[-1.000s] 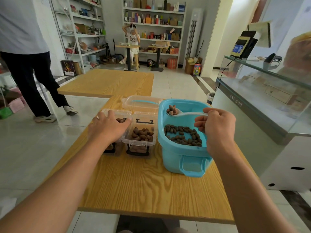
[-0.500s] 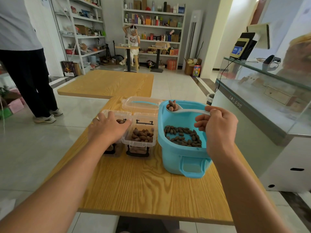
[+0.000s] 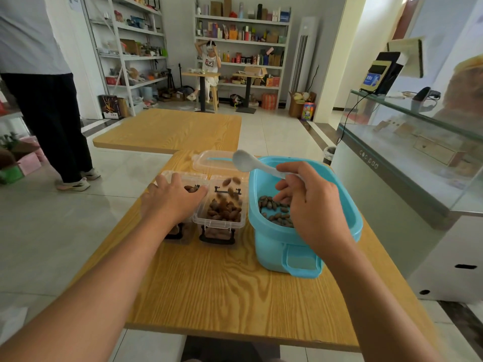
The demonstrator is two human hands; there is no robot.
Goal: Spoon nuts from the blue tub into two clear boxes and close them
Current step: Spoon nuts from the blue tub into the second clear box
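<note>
Nuts [image 3: 224,210]: heaped in right clear box [image 3: 220,226], between the two hands; several blurred in the air above it. More in blue tub [image 3: 285,246], under right hand [image 3: 312,205]. Right hand: pinches white spoon [image 3: 252,163], bowl tipped above the box. Left hand [image 3: 171,201]: fingers spread, resting flat on left clear box [image 3: 180,232]. Loose lid [image 3: 214,160]: on wooden table [image 3: 222,288] beyond both hands.

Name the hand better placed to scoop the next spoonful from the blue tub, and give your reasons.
Right. The right hand already grips the spoon and sits over the blue tub. The left hand rests on the far-left clear box, away from the tub, steadying it.
</note>
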